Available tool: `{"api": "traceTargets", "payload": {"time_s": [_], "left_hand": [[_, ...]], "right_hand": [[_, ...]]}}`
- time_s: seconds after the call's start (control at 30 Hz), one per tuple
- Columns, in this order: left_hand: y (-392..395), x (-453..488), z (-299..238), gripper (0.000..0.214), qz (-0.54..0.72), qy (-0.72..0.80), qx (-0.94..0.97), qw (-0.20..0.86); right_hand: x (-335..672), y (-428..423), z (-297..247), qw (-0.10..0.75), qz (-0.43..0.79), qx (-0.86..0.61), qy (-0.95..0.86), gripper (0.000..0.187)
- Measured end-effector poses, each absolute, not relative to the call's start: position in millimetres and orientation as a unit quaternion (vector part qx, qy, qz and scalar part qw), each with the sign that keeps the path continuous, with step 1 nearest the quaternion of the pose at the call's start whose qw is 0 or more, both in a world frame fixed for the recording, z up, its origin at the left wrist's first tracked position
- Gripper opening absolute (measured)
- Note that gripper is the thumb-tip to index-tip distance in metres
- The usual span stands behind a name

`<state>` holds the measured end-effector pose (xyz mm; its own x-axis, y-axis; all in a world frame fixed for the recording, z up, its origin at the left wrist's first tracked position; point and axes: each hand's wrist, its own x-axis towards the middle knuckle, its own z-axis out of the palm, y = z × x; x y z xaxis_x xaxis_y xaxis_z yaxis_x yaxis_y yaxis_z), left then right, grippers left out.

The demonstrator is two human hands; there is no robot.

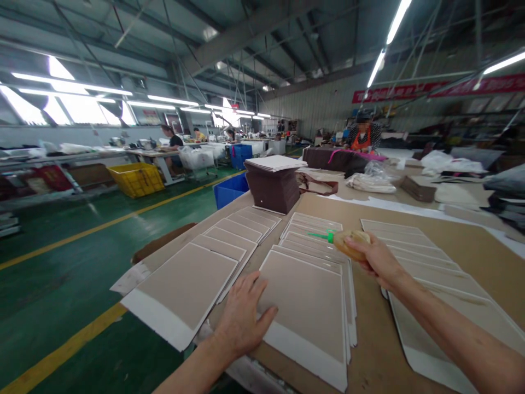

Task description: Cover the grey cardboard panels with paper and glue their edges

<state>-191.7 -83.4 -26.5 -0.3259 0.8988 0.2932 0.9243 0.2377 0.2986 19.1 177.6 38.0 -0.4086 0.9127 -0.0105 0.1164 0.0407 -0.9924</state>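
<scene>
My right hand (371, 254) is wrapped round a squeeze bottle (344, 242) of yellowish liquid with a green nozzle (320, 236). The bottle is tipped sideways over the middle row of overlapping panels, its tip pointing left. Those panels (303, 295) are beige with white borders, and some show shiny wet-looking streaks near their far edges. My left hand (245, 312) rests with fingers spread on the left edge of the nearest middle panel. Another overlapping row of panels (184, 290) lies to the left. On the right, a third row (443, 295) has brownish streaks.
A tall stack of dark brown panels (273, 189) topped with white sheets (275, 163) stands at the table's far left. Beyond it are a blue bin (229, 190) and a yellow crate (137, 179) on the floor. A person (363, 137) works behind the table.
</scene>
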Motion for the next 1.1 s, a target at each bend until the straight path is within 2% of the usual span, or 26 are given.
{"api": "traceTargets", "payload": {"time_s": [0.07, 0.17, 0.23, 0.37, 0.47, 0.7, 0.93, 1.1], "left_hand": [[-91.0, -186.6, -16.1, 0.058, -0.201, -0.785, -0.586, 0.012], [-105.9, -175.9, -1.7, 0.082, -0.152, -0.766, -0.62, -0.075], [-112.9, -170.5, 4.5, 0.088, -0.126, -0.749, -0.639, -0.12], [-110.8, -172.7, 9.4, 0.071, -0.113, -0.752, -0.644, -0.089], [-104.6, -181.4, 12.0, 0.067, -0.087, -0.728, -0.677, -0.065], [-106.5, -191.7, 25.5, 0.045, -0.062, -0.649, -0.757, -0.054], [-107.3, -197.9, 19.8, 0.041, -0.182, -0.68, -0.697, -0.134], [-111.6, -194.5, 7.6, 0.046, -0.222, -0.75, -0.607, -0.138]], "right_hand": [[28.1, 173.6, 35.9, 0.354, 0.563, -0.426, -0.613, 0.053], [38.3, 169.0, 31.1, 0.35, 0.588, -0.424, -0.593, 0.055], [44.3, 167.4, 28.7, 0.349, 0.607, -0.419, -0.578, 0.056], [53.8, 165.2, 27.7, 0.345, 0.642, -0.405, -0.553, 0.057], [58.6, 160.6, 28.3, 0.335, 0.67, -0.39, -0.536, 0.054], [61.7, 140.9, 27.1, 0.273, 0.762, -0.359, -0.464, 0.043], [58.6, 133.9, 30.1, 0.262, 0.801, -0.326, -0.429, 0.036], [59.8, 136.7, 19.4, 0.253, 0.828, -0.321, -0.383, 0.029]]}}
